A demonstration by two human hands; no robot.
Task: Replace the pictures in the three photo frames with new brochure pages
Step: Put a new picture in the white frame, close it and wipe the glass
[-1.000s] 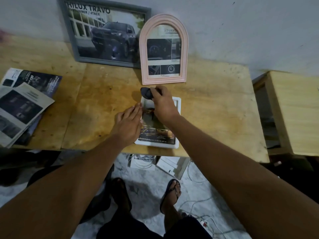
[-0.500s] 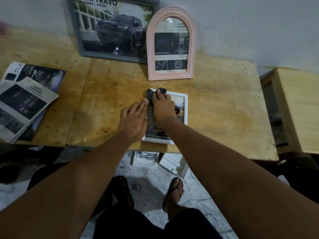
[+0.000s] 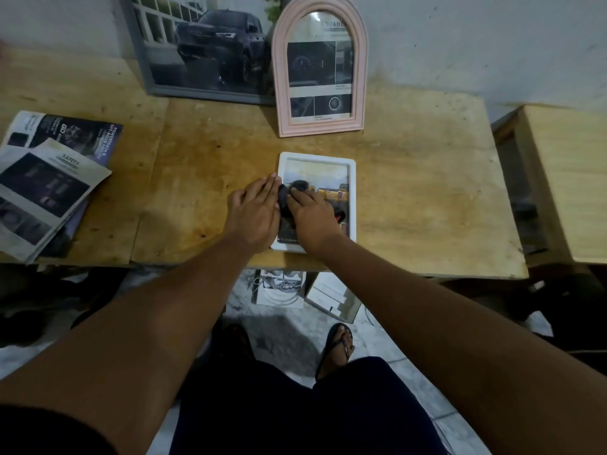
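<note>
A white photo frame (image 3: 351, 178) lies flat near the table's front edge, with a brochure page showing a yellow vehicle under its glass. My right hand (image 3: 312, 215) lies on the glass with its fingers bent over a wadded dark cloth (image 3: 284, 202). My left hand (image 3: 254, 215) rests flat at the frame's left edge, fingers straight. A pink arched frame (image 3: 280, 77) and a large grey frame (image 3: 144, 60) with a dark truck picture lean on the wall behind.
Loose brochure pages (image 3: 49, 185) are stacked at the left end of the wooden table (image 3: 410, 192). A wooden box (image 3: 565, 178) stands to the right. Boxes and cables lie on the floor under the table edge, near my feet.
My right hand has slid the cloth from the frame's far edge down towards its middle. The left hand stayed at the frame's left side.
</note>
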